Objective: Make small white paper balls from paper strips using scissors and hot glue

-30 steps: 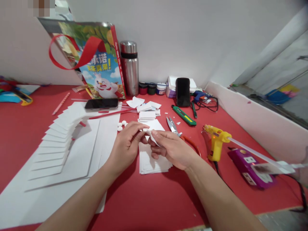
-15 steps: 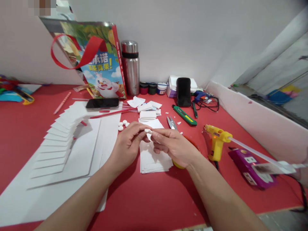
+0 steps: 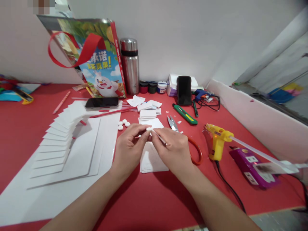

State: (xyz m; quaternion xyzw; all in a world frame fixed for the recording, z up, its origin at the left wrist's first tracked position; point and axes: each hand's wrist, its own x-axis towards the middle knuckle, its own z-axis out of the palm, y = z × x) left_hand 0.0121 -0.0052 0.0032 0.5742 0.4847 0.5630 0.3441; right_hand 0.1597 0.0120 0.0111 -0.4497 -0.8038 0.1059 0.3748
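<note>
Over the middle of the table, my left hand and my right hand meet at the fingertips, both closed. They pinch a small white paper strip that looks partly rolled at the left fingertips. Its narrow straight length shows along the right fingers. Beneath the hands lies a stack of white paper sheets. Several small white discs rest just left of my left hand. Scissors with orange-red handles lie beside my right hand, partly covered by it.
A fanned white card structure stands on white sheets at left. At right are a yellow glue gun with its cord, a purple box and a green cutter. A steel flask, a gift bag and phones stand or lie behind.
My right hand has turned, its fingers now pointing along the strip, and the strip's straight length has come into view. More of the scissors' handle shows.
</note>
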